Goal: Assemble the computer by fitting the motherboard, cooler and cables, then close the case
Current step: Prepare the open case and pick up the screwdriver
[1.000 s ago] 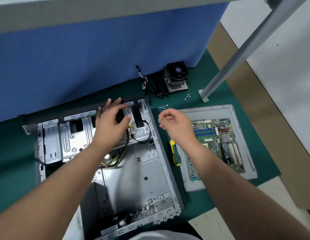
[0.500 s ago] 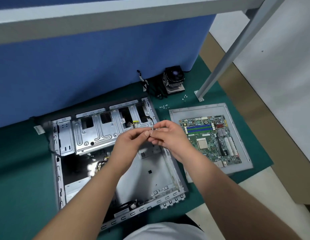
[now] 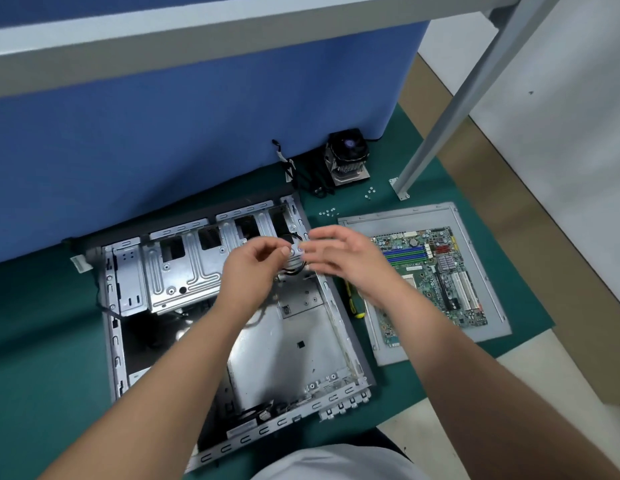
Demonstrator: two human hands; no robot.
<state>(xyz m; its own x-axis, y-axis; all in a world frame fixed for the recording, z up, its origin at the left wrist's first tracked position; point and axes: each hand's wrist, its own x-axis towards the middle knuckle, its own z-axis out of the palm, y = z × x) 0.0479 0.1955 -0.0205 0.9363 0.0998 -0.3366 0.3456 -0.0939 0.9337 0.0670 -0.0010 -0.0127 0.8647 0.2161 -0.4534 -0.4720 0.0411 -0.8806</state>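
The open computer case (image 3: 301, 344) lies flat on the green mat, its silver drive cage (image 3: 183, 268) at the far end. Over the case's far right corner my left hand (image 3: 253, 271) has thumb and forefinger curled together, pinching what looks like a small silver part. My right hand (image 3: 339, 258) hovers just to its right with relaxed, spread fingers and holds nothing that I can see. The green motherboard (image 3: 436, 271) rests on a grey panel (image 3: 492, 327) to the right of the case. The cooler (image 3: 348, 157) and a bundle of black cables (image 3: 312, 181) sit by the blue partition.
Loose screws (image 3: 329, 213) lie between the case and the cooler, with more screws (image 3: 370, 192) near the foot of a slanted metal leg (image 3: 440, 126). A yellow-green screwdriver (image 3: 351, 303) lies between case and panel. The blue partition (image 3: 163, 133) walls off the back.
My left hand left the drive cage and met my right hand over the case, fingertips together. The hands have now drawn slightly apart and my right fingers have spread.
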